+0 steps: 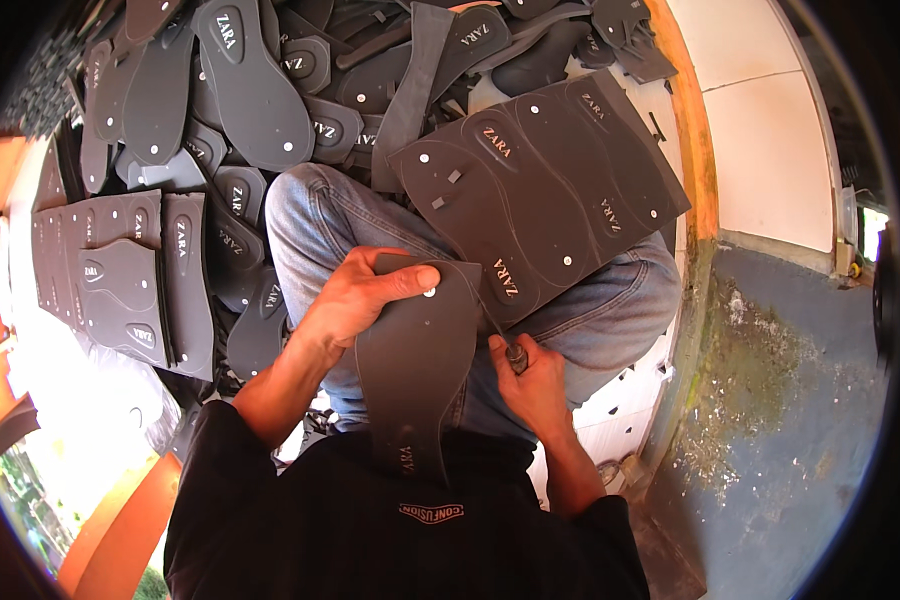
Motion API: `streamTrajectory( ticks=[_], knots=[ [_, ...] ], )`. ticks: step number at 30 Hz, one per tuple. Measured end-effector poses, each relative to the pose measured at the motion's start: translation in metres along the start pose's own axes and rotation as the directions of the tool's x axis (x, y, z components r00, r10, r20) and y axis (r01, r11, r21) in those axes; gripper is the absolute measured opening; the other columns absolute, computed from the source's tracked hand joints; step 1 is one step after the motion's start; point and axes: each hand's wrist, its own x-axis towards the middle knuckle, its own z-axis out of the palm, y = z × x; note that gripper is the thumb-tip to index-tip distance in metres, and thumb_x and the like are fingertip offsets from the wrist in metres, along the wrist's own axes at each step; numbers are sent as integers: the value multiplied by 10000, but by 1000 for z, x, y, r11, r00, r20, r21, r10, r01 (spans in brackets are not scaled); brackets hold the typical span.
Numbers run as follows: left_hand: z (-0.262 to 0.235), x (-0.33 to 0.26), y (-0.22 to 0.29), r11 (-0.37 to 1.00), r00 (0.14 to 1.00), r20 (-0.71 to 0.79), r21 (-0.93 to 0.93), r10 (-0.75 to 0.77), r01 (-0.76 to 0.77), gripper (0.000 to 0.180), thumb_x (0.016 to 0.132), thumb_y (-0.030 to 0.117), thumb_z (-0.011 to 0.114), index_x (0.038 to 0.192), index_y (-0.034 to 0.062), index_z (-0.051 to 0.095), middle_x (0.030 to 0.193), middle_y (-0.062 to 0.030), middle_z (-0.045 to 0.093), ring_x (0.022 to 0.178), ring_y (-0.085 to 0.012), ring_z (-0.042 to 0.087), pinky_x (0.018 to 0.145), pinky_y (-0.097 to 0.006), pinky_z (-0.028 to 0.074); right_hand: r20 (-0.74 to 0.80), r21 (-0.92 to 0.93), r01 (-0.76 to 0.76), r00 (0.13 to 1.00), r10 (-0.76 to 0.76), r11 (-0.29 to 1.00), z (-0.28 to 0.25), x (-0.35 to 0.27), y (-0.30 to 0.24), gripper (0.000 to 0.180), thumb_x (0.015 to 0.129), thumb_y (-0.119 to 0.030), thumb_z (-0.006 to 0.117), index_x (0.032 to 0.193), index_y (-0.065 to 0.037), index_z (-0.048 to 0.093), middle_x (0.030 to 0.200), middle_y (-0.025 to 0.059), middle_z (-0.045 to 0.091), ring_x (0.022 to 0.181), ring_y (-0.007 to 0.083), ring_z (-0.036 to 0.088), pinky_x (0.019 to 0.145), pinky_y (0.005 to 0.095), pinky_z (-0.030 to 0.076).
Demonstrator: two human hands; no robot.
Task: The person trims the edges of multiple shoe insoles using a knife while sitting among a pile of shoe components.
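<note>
- A large heap of dark grey foam sole cut-outs [250, 90] is seen spread across the floor beyond the knees, with many soles overlapping one another.
- A big dark foam sheet [560, 190], marked with sole outlines and small pale dots, is laid tilted over the right knee of the blue jeans [610, 310]; its lower corner is met by the sole being worked.
- A stack of uncut foam sheets [120, 270] is placed to the left of the legs, just beside the heap.
- A single dark foam sole [415, 370] is held upright over the lap, between the two hands, its lower end reaching the black shirt [390, 530].
- The left hand [355, 295] is closed around the top of the sole, the thumb pressed across its front near a pale dot.
- The right hand [530, 385] is curled tightly around a small cutting tool [510, 350], whose thin blade is set at the right edge of the sole, where the sole and the sheet meet.
</note>
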Motion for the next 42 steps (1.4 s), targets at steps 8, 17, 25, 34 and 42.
streamTrajectory(
  ticks=[8,17,25,34,42],
  knots=[
    [18,0,1,997,991,137,75,-8,-2,280,805,245,728,923,-2,668,779,-30,657,686,-74,599,598,-219,473,-26,51,236,972,-235,970,-3,67,-25,263,834,-230,637,754,13,575,588,199,557,454,382,520,471,407,410],
    [11,43,-21,898,999,21,-439,-32,38,413,921,394,541,1037,2,598,806,-76,637,683,-120,603,564,-235,483,77,577,-99,995,66,811,-40,87,-49,275,870,-282,637,770,-27,615,592,-20,543,437,37,442,373,207,299],
    [84,45,-62,823,892,56,-416,449,-388,281,854,224,630,1036,27,545,758,-69,586,504,-131,491,405,-232,371,-102,770,-60,971,215,636,-34,51,-51,289,884,-251,638,718,-32,549,514,-15,487,424,54,405,391,213,287],
    [112,36,-63,857,980,-35,-479,195,-188,232,900,300,589,901,77,528,569,-4,476,411,-80,411,352,-205,289,-268,23,-198,943,197,980,-44,-10,24,400,866,-270,650,617,-6,482,466,119,470,402,219,477,418,352,365],
    [94,40,-87,833,965,10,-508,261,-220,204,882,216,618,947,34,554,614,-28,525,367,-76,393,313,-208,277,-187,-115,-276,949,252,954,-31,-24,25,269,821,-181,637,653,-3,527,535,200,536,508,399,550,486,441,421]
  ],
)
